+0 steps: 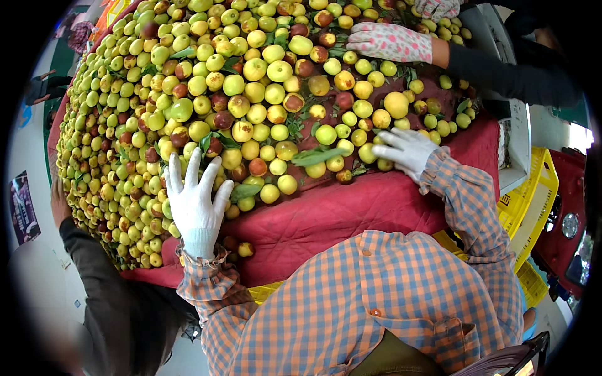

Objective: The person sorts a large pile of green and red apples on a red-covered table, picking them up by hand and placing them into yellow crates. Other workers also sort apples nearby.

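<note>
A broad heap of green, yellow and brown-patched jujubes (127,145) covers a red quilted cloth (338,207) in front of me. My left hand (194,202), in a white glove, lies palm down with spread fingers over the near edge of the heap and grips nothing. Farther right, my right hand (407,152), also white-gloved, reaches its fingers over a few jujubes at the thinner end; its fingertips touch or nearly touch them. Between the hands is a long green leaf (317,156) among loose fruit. Two jujubes (245,249) rest on the cloth by my left wrist.
Across the heap, a co-worker's hand in a pink-spotted glove (390,43) reaches in from the right; another patterned glove (439,7) is beyond it. At left, a person's bare hand (59,202) touches the edge. A metal chute (516,141) and yellow crates (529,207) stand right.
</note>
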Tool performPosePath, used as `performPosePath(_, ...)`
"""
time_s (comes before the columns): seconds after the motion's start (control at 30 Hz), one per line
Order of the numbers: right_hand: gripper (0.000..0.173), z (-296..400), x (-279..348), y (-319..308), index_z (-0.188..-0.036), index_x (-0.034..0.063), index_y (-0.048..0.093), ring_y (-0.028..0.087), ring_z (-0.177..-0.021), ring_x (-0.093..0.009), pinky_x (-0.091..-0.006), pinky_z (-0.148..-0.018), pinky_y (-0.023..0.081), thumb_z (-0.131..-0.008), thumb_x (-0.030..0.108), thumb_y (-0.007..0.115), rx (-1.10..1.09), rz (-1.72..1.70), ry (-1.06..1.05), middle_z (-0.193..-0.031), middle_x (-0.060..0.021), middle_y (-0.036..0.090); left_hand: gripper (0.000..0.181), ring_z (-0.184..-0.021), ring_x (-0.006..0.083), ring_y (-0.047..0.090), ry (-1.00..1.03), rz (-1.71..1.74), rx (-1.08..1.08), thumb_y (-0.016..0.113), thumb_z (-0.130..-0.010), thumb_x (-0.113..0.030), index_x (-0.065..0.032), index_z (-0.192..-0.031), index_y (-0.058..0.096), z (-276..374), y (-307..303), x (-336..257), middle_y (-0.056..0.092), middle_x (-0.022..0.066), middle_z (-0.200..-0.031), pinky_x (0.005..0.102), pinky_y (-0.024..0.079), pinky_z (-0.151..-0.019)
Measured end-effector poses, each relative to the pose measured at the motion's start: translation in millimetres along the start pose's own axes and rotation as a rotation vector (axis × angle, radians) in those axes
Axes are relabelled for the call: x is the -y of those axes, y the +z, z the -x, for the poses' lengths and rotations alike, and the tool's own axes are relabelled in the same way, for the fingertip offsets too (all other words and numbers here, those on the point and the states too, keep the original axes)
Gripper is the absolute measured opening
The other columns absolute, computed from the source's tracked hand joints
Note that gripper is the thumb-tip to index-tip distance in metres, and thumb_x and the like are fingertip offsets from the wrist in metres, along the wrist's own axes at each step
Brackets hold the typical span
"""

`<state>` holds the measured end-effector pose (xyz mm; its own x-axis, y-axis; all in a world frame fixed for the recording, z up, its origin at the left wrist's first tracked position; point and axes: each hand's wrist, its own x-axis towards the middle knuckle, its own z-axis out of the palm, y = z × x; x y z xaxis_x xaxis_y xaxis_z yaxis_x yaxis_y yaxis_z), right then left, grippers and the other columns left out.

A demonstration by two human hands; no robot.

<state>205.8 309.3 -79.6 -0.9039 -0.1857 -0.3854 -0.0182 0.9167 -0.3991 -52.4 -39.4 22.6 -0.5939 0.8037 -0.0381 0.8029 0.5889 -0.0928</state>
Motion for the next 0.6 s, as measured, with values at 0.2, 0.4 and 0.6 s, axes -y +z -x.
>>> performPosePath(0.2, 0.085, -23, -43, -24, -0.14, 0.0176, 0.051, 0.035, -0.144, -0.036, -0.0478, -0.11, 0.04, -0.061, 0.01, 0.08, -0.115, 0.28, 0.054, -0.156, -0.0124, 0.036, 0.042, -0.139, 0.0427, 0.038, 0.013, 0.015, -0.02, 0.073, -0.085, -0.034, -0.0197, -0.124, 0.067, -2, 1, 1, 0.054, 0.0087, -0.142, 0.0576, 0.027, -0.116)
performPosePath(0.4, 0.04, -91, -4, -59, -0.126, 0.011, 0.06, 0.059, -0.118, -0.033, -0.045, -0.098, 0.05, -0.087, 0.019, 0.066, -0.4, 0.099, -0.026, -0.127, -0.0133, 0.061, 0.041, -0.136, 0.0429, 0.041, -0.03, 0.039, -0.05, 0.074, -0.082, -0.034, -0.017, -0.119, 0.069, 15, -7, 3, 0.058, 0.0102, -0.138, 0.058, 0.031, -0.113)
performPosePath(0.6, 0.044, -203, 81, -137, -0.132, 0.0124, 0.058, 0.055, -0.124, -0.031, -0.0431, -0.105, 0.043, -0.095, 0.036, 0.061, -0.324, -0.023, -0.091, -0.131, -0.012, 0.059, 0.041, -0.138, 0.0442, 0.039, -0.005, 0.08, -0.026, 0.074, -0.084, -0.036, -0.0184, -0.121, 0.07, -2, -6, 7, 0.057, 0.0093, -0.139, 0.0564, 0.031, -0.114)
